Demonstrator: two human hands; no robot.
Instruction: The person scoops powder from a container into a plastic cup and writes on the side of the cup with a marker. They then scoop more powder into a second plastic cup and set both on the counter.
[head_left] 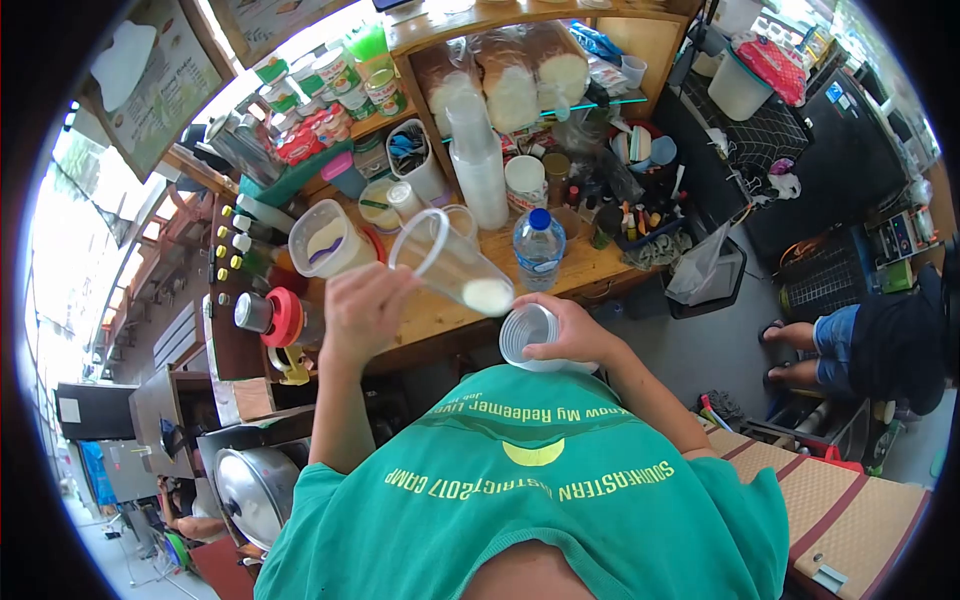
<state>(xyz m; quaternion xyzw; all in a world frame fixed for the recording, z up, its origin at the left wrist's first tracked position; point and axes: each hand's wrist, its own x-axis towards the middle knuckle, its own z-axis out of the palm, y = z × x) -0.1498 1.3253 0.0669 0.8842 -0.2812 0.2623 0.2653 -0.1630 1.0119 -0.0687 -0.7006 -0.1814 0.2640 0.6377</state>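
Note:
My left hand (368, 312) is closed at the side of a tall clear plastic cup (455, 268), fingers near its wide rim. The cup is tilted, rim to the upper left, with something white at its lower right end. That end hangs just above my right hand (572, 335), which is wrapped around a stack of clear plastic cups (528, 335) close to my green shirt. The stack's ringed rims face up. Beyond the hands, on the wooden counter, stands a water bottle (539, 250) with a blue cap.
A tall stack of clear cups (478, 180) rises behind the bottle. At the left are an open plastic tub (325, 238) and a red-lidded jar (285, 318). Bread loaves (508, 85) fill the shelf. A person (860, 345) is at the right, and a metal pot (252, 490) sits lower left.

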